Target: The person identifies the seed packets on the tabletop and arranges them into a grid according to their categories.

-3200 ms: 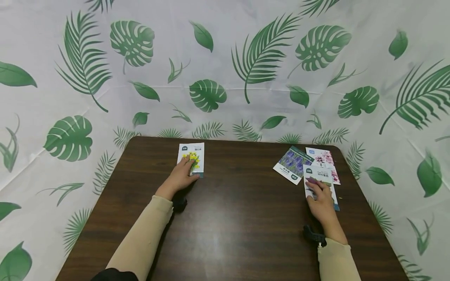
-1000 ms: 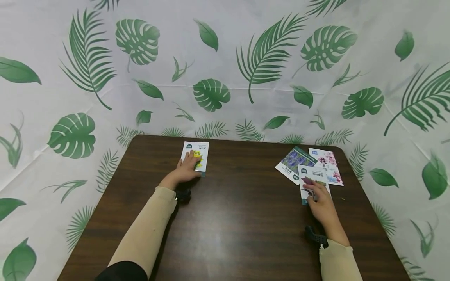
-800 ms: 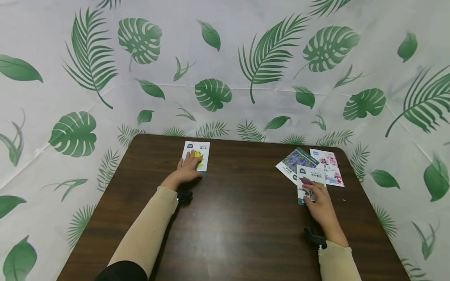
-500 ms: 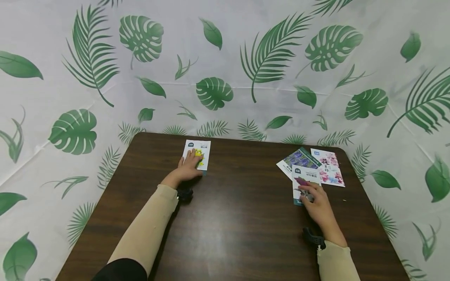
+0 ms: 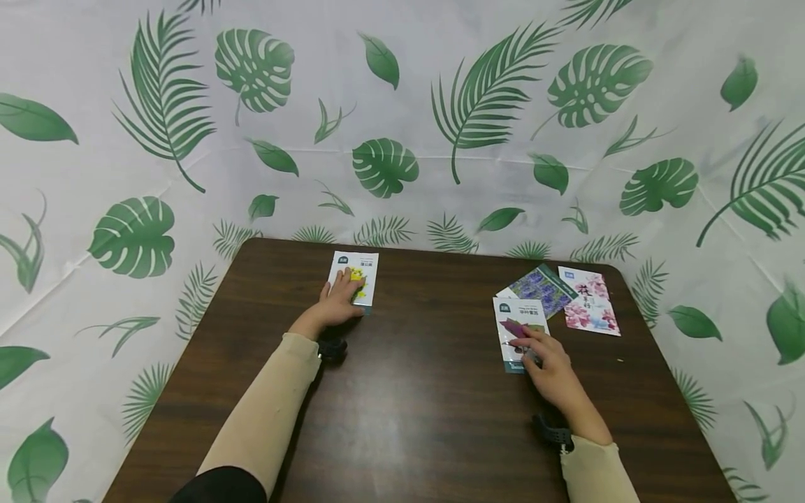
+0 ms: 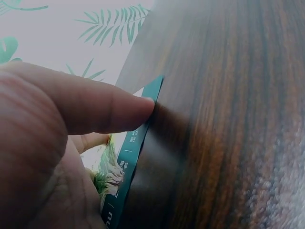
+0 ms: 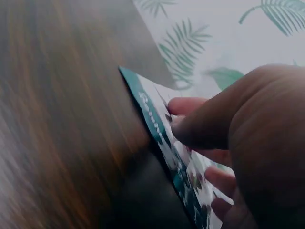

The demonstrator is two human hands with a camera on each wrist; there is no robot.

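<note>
Now left hand rests flat-fingered on yellow-flower packet; right hand presses purple packet with extended fingers on tabletop

My dark wooden table carries four seed packets, all lying flat. Near the far edge on my left lies the yellow packet, and my left hand rests flat on it. On my right side the purple-leaf packet lies under the fingers of my right hand. Just behind it, towards the far right corner, the lavender packet and the pink packet lie side by side, edges touching.
</note>
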